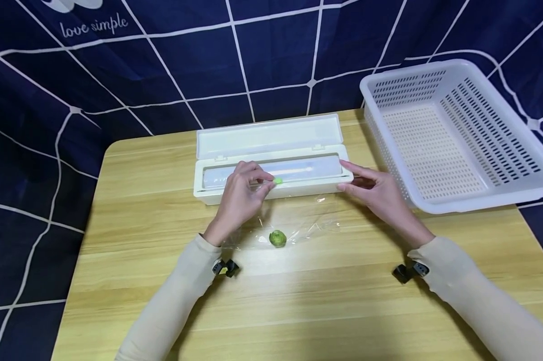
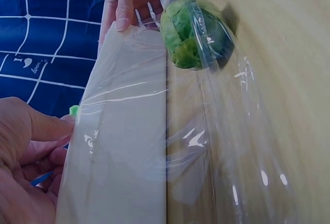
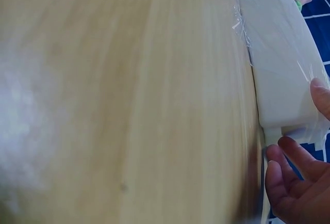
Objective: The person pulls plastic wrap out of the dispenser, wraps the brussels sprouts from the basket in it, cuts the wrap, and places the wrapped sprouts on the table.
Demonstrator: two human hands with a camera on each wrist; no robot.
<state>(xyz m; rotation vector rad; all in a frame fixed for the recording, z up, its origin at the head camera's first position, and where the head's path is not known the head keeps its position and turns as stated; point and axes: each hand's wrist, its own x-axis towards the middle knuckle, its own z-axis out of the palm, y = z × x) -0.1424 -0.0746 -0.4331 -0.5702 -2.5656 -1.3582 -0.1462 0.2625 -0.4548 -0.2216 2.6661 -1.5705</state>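
Bright green, a small tab (image 1: 278, 181) is pinched by thumb and finger of the left hand (image 1: 242, 188) at the front edge of a white box (image 1: 305, 189); it looks stiff and light. Right of that grip, the right hand (image 1: 376, 191) holds the box's end corner between thumb and fingers, a sensible place to steady it. Just nearer the person, clear film (image 1: 314, 228) spreads, probably clingy and easily torn, best taken by its edges; a leafy green ball (image 1: 278, 238), likely firm, lies with it, on top or beneath being hard to tell.
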